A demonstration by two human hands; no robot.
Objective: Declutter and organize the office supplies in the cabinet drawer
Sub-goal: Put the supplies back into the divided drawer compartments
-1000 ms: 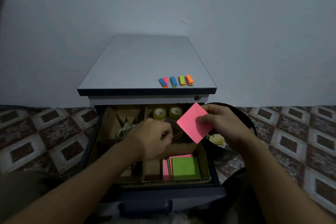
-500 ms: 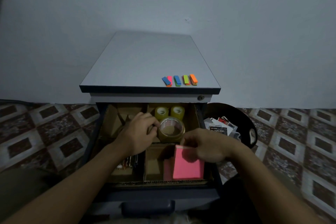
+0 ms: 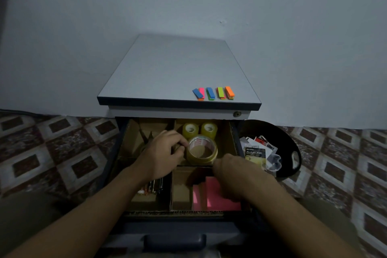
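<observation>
Head view: our right hand (image 3: 234, 172) lowers over the pink notes (image 3: 215, 195) in the drawer's (image 3: 167, 213) front-right compartment, likely stacking like with like; its fingers are hidden. Our left hand (image 3: 162, 153) curls beside the tape roll (image 3: 202, 150), grip unclear.

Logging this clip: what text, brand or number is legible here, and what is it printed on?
"ALKALINE": white capitals on the black card pack in the round black bin.
Smaller print above and below it on that pack: too small to read.
Red print inside the large clear tape roll: blurred.
Red-and-white cards behind the pack: unreadable.
</observation>
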